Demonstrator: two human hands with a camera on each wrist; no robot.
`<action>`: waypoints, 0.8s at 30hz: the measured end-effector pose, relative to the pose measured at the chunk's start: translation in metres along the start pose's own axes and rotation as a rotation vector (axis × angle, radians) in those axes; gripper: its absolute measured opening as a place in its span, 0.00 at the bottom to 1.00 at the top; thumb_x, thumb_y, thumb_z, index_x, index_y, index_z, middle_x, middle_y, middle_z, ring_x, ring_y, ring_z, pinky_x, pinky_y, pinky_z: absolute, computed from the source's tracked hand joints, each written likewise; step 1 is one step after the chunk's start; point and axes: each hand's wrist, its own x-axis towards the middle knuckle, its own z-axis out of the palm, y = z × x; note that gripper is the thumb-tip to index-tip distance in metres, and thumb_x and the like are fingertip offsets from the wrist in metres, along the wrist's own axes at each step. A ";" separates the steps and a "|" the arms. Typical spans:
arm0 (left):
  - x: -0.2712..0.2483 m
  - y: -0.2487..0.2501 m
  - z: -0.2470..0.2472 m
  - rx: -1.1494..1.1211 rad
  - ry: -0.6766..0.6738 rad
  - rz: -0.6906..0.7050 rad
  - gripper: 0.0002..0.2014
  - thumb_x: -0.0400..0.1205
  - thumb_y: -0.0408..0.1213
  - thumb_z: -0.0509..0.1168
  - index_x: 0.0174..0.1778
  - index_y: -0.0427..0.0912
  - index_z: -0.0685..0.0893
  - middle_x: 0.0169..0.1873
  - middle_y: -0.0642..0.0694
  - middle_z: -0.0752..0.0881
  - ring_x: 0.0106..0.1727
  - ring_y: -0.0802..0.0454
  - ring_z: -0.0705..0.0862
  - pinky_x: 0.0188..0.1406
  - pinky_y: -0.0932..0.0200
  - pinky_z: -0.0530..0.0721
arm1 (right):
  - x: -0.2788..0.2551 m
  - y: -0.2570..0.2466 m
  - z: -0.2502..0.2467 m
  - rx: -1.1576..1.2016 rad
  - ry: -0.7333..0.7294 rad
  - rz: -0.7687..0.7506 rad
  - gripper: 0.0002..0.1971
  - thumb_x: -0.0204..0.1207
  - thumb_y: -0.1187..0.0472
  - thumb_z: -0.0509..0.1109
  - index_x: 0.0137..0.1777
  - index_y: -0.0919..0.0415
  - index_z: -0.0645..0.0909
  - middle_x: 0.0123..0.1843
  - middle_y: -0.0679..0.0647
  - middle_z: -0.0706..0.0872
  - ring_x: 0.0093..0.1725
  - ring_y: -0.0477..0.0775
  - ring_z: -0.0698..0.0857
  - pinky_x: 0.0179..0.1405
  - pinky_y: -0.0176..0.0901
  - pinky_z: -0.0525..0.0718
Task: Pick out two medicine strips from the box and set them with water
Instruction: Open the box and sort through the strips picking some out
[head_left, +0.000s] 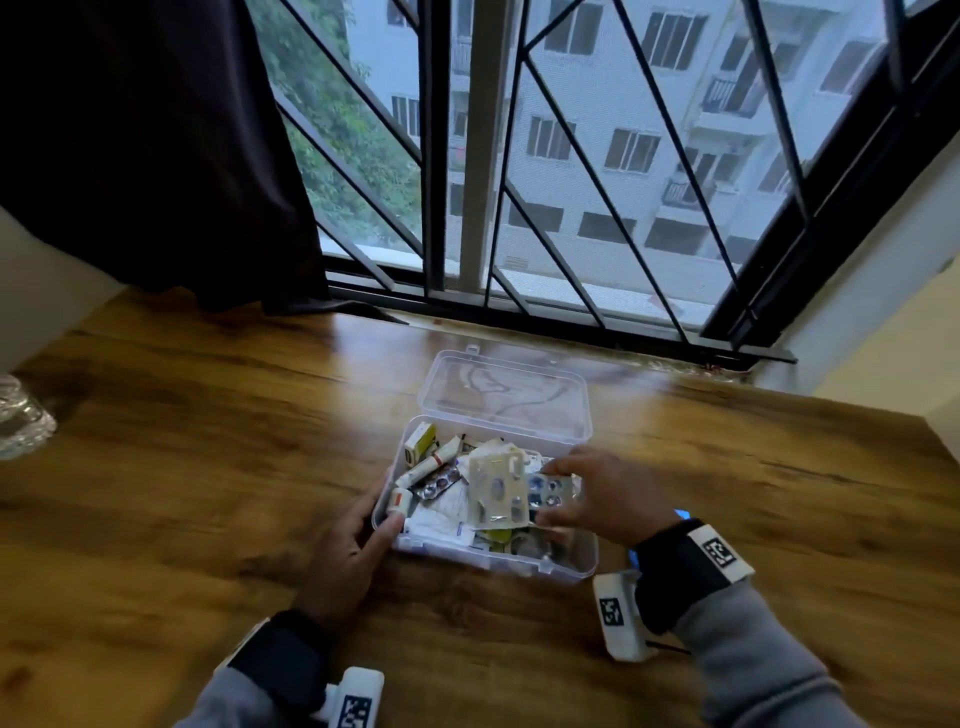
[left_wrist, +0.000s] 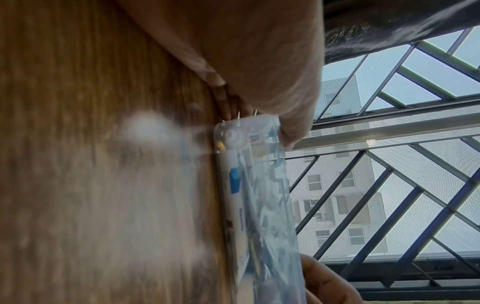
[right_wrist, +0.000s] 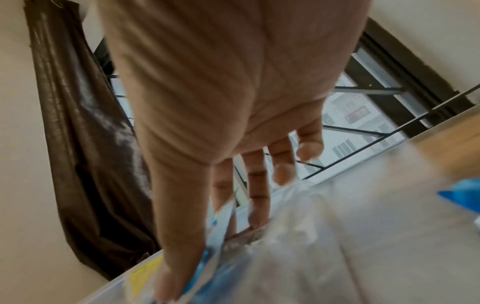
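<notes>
Scanning left to right across wooden table (head_left: 208, 441). Far left edge: clear bottle (head_left: 21, 415), presumably the water, well apart from everything else.

Centre: clear plastic box (head_left: 519, 564), lid (head_left: 504, 395) thrown back toward window. Packed with small carton, tubes, papers, blister strips, all overlapping.

Left hand (head_left: 348, 540) at box's left wall, fingers curled round near-left corner, thumb on rim, steadying. Confirmed in left wrist view: fingers (left_wrist: 226, 102) against box wall (left_wrist: 259, 205), table beside it.

Right hand (head_left: 597, 493) over box's right half, thumb and fingers pinching a blue-and-silver blister strip (head_left: 550, 493). Strip's long axis running roughly left–right, far end tucked under a pale cream card (head_left: 498, 488) lying over the middle. Right wrist view blurred; thumb (right_wrist: 176, 267) pressed on something blue and foil, other fingers (right_wrist: 257, 185) spread above clutter. Grip itself hard to judge there.

Second strip, dark foil (head_left: 439, 483), lying left of card, slanting, nearer left hand than right.

Key relation, as judgement: pinched strip sits directly under right hand, so a draw to the right and up likely frees it from the card. Bottle then lying far left, opposite side from the carrying hand; crossing over box or handing to left hand probably needed. No strip out of box yet.
</notes>
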 end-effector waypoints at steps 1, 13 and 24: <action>0.000 -0.001 0.000 0.003 0.006 0.002 0.22 0.74 0.58 0.64 0.65 0.74 0.75 0.68 0.66 0.79 0.69 0.67 0.78 0.67 0.59 0.77 | 0.002 -0.006 0.001 -0.023 0.012 -0.019 0.28 0.65 0.34 0.74 0.65 0.39 0.79 0.61 0.41 0.83 0.59 0.47 0.81 0.57 0.45 0.76; -0.002 0.002 0.000 0.019 -0.023 -0.003 0.41 0.68 0.67 0.69 0.76 0.54 0.72 0.70 0.58 0.81 0.69 0.64 0.79 0.72 0.50 0.78 | 0.020 0.006 -0.014 0.287 0.166 0.086 0.11 0.75 0.43 0.69 0.55 0.42 0.84 0.53 0.43 0.85 0.42 0.39 0.81 0.41 0.39 0.80; -0.003 0.009 0.001 0.011 -0.026 0.022 0.30 0.64 0.60 0.75 0.62 0.75 0.73 0.57 0.82 0.81 0.64 0.70 0.81 0.65 0.58 0.82 | 0.079 0.050 -0.016 0.943 0.096 0.586 0.16 0.73 0.75 0.72 0.61 0.71 0.79 0.39 0.61 0.86 0.27 0.50 0.83 0.16 0.31 0.75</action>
